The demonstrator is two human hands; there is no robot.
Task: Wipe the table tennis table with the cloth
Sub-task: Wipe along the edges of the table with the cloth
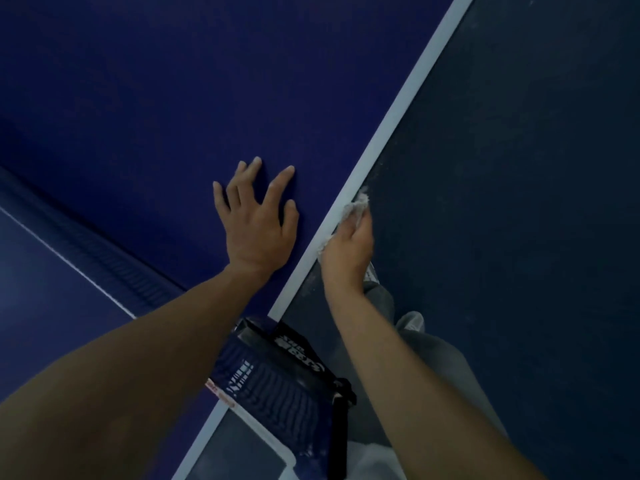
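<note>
Blue table tennis table point(166, 98) fills the left and far part of the view, its top bare from the person's left hand out to the far limit of the frame. Its right side ends in a white edge band point(398, 112), which runs diagonally from near left to far right. Right of that band lies a dark floor point(519, 185), faintly speckled. The net point(90, 247) crosses the near left corner and meets the band at a black net clamp point(298, 362) bearing white lettering too blurred to read. Grey trousers point(426, 344) show beside the clamp, over the floor.

Left hand point(258, 221): palm down on the blue top, fingers straight and spread wide, just left of the band and apart from it. Right hand point(348, 252): at the table's edge, over the band, fingers curled round the cloth point(358, 206). Cloth: pale, bunched, pressed against the white band, with a tuft showing past the fingertips on the far side and a strip showing under the palm. The two hands are near each other but do not touch; the band lies between them.
</note>
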